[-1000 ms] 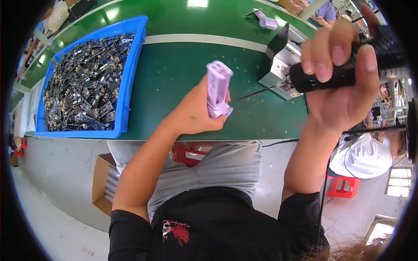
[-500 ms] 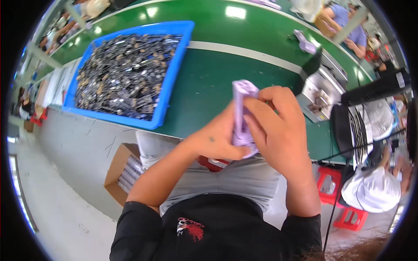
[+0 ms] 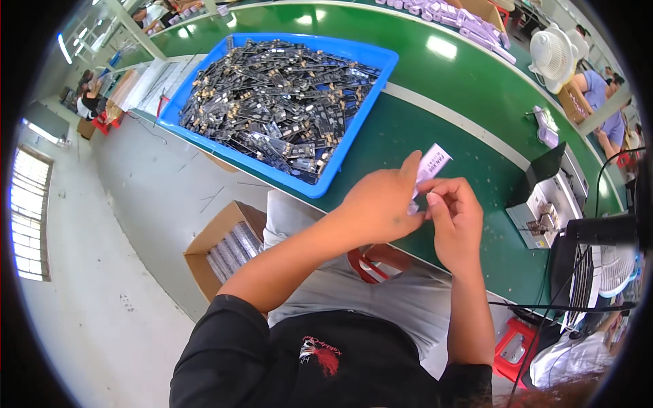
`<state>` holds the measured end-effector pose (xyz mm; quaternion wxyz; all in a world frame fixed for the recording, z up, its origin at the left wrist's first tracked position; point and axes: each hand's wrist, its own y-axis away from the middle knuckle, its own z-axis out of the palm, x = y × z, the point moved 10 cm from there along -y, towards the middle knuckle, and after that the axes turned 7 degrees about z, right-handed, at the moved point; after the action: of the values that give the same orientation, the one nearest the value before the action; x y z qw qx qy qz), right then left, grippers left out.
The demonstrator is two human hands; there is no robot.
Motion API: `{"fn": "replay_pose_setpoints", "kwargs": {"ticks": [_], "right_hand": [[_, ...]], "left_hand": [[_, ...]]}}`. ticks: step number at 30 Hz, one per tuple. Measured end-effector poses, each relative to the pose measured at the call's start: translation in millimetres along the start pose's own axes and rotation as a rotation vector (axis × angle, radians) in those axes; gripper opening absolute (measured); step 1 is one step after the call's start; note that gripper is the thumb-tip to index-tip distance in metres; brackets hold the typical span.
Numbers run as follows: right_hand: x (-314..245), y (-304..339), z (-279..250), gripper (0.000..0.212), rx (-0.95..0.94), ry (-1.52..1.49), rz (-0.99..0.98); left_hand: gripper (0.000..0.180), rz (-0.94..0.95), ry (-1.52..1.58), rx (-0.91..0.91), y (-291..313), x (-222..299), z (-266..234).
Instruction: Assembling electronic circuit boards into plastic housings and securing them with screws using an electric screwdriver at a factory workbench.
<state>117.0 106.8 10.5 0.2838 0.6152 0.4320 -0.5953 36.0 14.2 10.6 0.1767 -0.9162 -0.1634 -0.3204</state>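
Observation:
A lilac plastic housing (image 3: 432, 163), long and narrow with print on its pale face, is gripped in my left hand (image 3: 382, 202). Its upper end sticks out past my left fingers, tilted up to the right, while my palm and fingers hide the rest. Beside the housing's lower part, my right hand (image 3: 460, 221) is closed in a pinch, thumb against fingertips, close to my left fingertips. Whatever sits in that pinch is too small or hidden to make out. Both hands hover over the green table's near edge.
A blue tray (image 3: 320, 185) heaped with thin dark circuit boards (image 3: 272, 102) stands to the left. At the right are a metal box-shaped device (image 3: 547, 207) and another lilac part (image 3: 545, 128). Several lilac parts (image 3: 459, 22) lie farther back. A cardboard box (image 3: 197, 262) is on the floor.
The housing has turned from upright to tilted right, its printed face now showing. My right hand has drawn back from around it into a pinch. The view has swung, shifting the surroundings rightward.

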Motion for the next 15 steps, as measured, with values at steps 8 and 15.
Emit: {"fn": "replay_pose_setpoints", "kwargs": {"ticks": [8, 15], "right_hand": [[56.1, -6.3, 2.0, 0.003, 0.018, -0.196, 0.153], [57.9, -5.3, -2.0, 0.006, 0.066, -0.102, 0.158]], "left_hand": [[0.028, -0.118, -0.276, 0.099, 22.6, -38.0, -136.9], [0.024, -0.059, -0.427, -0.158, 11.0, -109.2, -111.1]]}}
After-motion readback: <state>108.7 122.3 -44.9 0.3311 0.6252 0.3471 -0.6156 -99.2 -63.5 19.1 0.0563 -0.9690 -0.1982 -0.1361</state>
